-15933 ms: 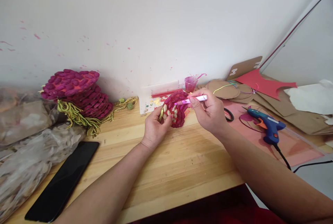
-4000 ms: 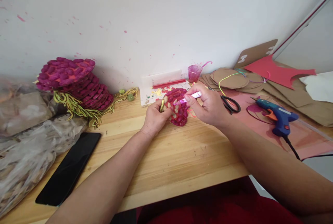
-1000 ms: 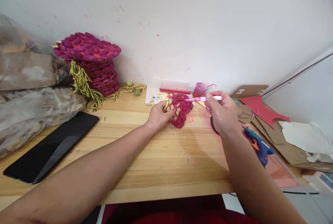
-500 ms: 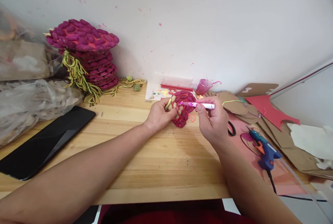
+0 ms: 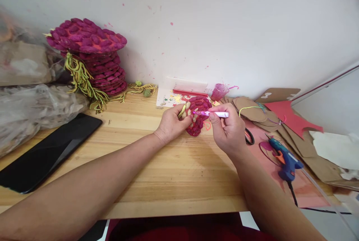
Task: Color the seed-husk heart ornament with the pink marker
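My left hand (image 5: 175, 122) is closed on the left edge of a small round disc (image 5: 199, 105) covered in shell-like pieces. Most of these pieces are magenta, while several near my fingers are bare beige. A loop of yellow-green yarn shows by my left fingertips. In my right hand (image 5: 228, 127) is a white-handled paintbrush (image 5: 221, 114), pinched between thumb and fingers, its magenta-smeared tip at the beige pieces. A small loop of coral cord (image 5: 206, 125) hangs by the disc's lower right edge.
Finished-looking magenta discs are stacked (image 5: 86, 37) at left, near plastic bags (image 5: 36, 114) and a black phone (image 5: 50, 153). A magenta-stained cup (image 5: 219, 92) stands by the wall. To the right lie cardboard pieces (image 5: 246, 108), black-handled scissors (image 5: 249, 136) and a blue glue gun (image 5: 287, 162).
The brush and my right hand have shifted slightly left along the disc. My left hand keeps its hold on the disc. The whole view has moved a little.
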Demonstrator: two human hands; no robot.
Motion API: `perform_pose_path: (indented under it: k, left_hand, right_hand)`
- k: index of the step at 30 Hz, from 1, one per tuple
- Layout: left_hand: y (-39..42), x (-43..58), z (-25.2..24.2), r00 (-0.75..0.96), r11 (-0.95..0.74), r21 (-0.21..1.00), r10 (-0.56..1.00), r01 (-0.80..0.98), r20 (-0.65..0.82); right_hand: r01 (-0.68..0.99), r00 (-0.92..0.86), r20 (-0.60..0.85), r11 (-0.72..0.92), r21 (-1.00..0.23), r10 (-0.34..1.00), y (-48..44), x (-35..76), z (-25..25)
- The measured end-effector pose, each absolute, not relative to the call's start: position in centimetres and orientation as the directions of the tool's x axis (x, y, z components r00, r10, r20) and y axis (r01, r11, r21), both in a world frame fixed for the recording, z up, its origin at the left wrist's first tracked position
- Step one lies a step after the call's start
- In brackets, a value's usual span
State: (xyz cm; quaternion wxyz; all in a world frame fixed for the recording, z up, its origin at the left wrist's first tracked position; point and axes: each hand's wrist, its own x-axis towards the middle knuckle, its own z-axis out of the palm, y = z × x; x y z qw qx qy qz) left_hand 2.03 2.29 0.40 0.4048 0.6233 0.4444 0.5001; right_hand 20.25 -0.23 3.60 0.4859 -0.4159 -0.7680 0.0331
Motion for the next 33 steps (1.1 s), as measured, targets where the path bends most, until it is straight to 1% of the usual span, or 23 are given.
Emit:
perform_pose_path:
  k: [5,10,16,22,29,33]
  left_hand:
    - [2.34,2.03,0.24,0.108,-0.289,0.947,0.955,0.138,0.276]
    - [2.19,2.03,0.62,0.109,-0.283,0.948,0.957,0.143,0.269]
    - [2.28,1.99,0.4,0.114,-0.284,0.949,0.956,0.137,0.27]
    - [2.32,1.94,0.3,0.112,-0.294,0.947,0.953,0.133,0.28]
    - [2.13,2.05,0.43,0.129,-0.291,0.95,0.952,0.114,0.277]
    - [2.01,2.09,0.68,0.128,-0.291,0.95,0.952,0.113,0.276]
  right_hand:
    - [0.59,-0.163,0.725,0.655,-0.472,0.669,-0.15,20.36,3.55]
    - [0.596,-0.2,0.717,0.664,-0.451,0.668,-0.29,20.26,3.92]
    - [0.585,-0.189,0.737,0.677,-0.447,0.65,-0.45,20.24,3.96]
    - [0.588,-0.198,0.704,0.657,-0.472,0.683,-0.4,20.25,3.95]
    - [0.582,-0.105,0.699,0.614,-0.533,0.707,0.26,20.65,3.11]
    - [0.58,-0.108,0.712,0.626,-0.522,0.694,0.16,20.65,3.2]
